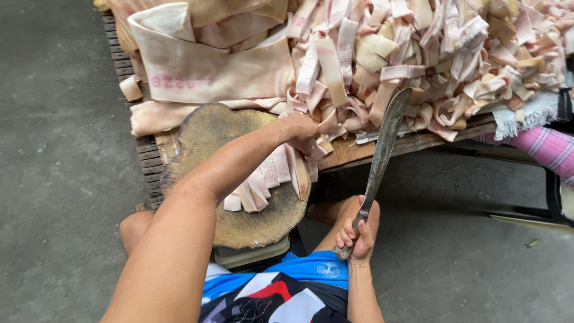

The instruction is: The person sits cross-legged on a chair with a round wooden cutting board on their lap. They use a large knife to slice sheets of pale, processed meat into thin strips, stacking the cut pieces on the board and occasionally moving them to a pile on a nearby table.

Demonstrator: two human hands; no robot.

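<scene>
A grey concrete floor [54, 149] fills the left and lower right. Across the top runs a low wooden worktop [418, 142], slatted at its left edge, heaped with a pile [430, 54] of pale pink and cream strips; a big uncut sheet [209, 69] of the same stuff lies at the pile's left. A round, worn chopping block [251, 221] sits against the worktop's near edge, between the person's knees. A bunch of strips [263, 182] lies over the block, ends hanging toward the person. The left hand [299, 131] reaches to the block's far edge, its grip closed on the top of those strips. The right hand [357, 234], right of the block, has its grip wrapped tight round the handle of a long knife [382, 143], whose blade slants up, tip at the pile's edge. Pink checked cloth [547, 146] shows far right.
</scene>
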